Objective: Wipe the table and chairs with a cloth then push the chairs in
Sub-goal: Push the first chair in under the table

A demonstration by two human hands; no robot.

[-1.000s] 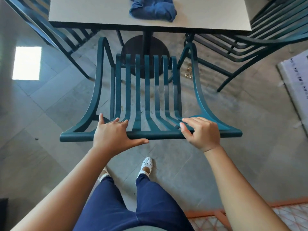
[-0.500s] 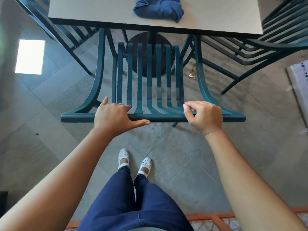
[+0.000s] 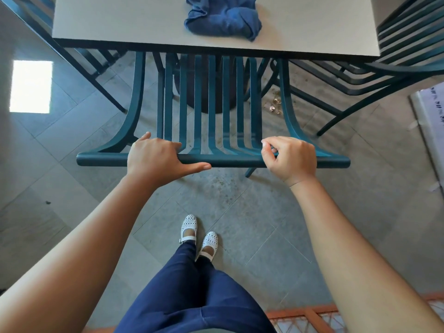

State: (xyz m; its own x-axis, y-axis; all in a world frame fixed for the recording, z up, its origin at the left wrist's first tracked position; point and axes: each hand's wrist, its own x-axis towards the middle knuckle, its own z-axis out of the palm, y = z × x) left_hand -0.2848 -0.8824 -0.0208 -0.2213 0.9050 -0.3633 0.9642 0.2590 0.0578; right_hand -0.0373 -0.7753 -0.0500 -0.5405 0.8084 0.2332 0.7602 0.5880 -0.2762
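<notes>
A teal slatted metal chair (image 3: 211, 116) stands in front of me, its seat partly under the pale table (image 3: 120, 22). My left hand (image 3: 156, 159) grips the chair's top back rail left of centre, thumb stretched along the rail. My right hand (image 3: 290, 159) rests on the same rail right of centre, its fingers curled over it. A crumpled blue cloth (image 3: 223, 18) lies on the table near its front edge, held by no hand.
Another dark chair (image 3: 396, 56) stands at the table's right side and one more (image 3: 72, 58) at the left. The round table base (image 3: 206, 92) sits under the table. Small debris (image 3: 274, 104) lies on the tiled floor. My feet stand behind the chair.
Both hands have pushed the chair forward, so its seat has slid under the table's edge. My feet have come together closer to the chair.
</notes>
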